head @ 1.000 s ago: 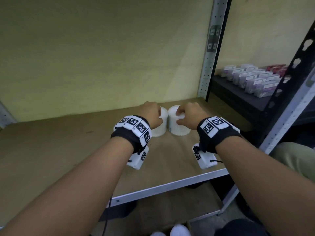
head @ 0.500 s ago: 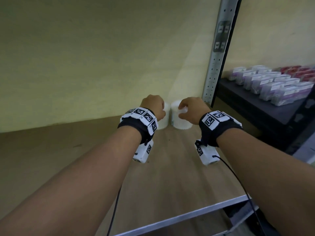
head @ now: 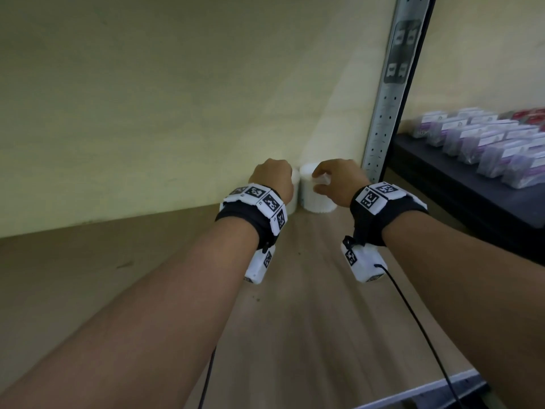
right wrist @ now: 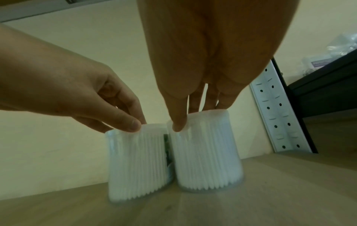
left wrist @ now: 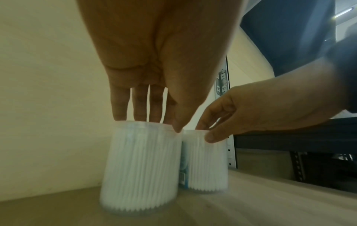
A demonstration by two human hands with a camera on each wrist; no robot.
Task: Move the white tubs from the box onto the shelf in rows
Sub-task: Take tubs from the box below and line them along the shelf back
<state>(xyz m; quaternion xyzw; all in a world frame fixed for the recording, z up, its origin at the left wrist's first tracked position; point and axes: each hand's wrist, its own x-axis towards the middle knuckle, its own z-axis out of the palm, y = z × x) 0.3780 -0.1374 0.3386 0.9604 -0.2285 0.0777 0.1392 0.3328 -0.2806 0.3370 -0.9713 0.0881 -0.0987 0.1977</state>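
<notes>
Two white ribbed tubs stand side by side on the wooden shelf point(head: 295, 320), close to the back wall. My left hand point(head: 272, 181) reaches down over the left tub point(left wrist: 141, 168) and pinches its lid rim between thumb and fingers point(left wrist: 119, 113). My right hand point(head: 336, 181) pinches the top of the right tub point(right wrist: 206, 151) the same way, thumb in front. In the head view the left tub point(head: 293, 199) is mostly hidden behind my hand, and the right tub point(head: 314, 199) shows more. The tubs nearly touch. The box is out of view.
A perforated metal upright point(head: 386, 113) stands just right of the tubs. Beyond it a dark shelf point(head: 442, 184) carries rows of small packets point(head: 486, 143). The yellow wall point(head: 177, 98) closes the back. Bare wood stretches left and toward the front edge point(head: 413, 394).
Both hands have carried the tubs from mid-shelf back toward the wall and the right upright. The tubs now stand near the back corner, still held.
</notes>
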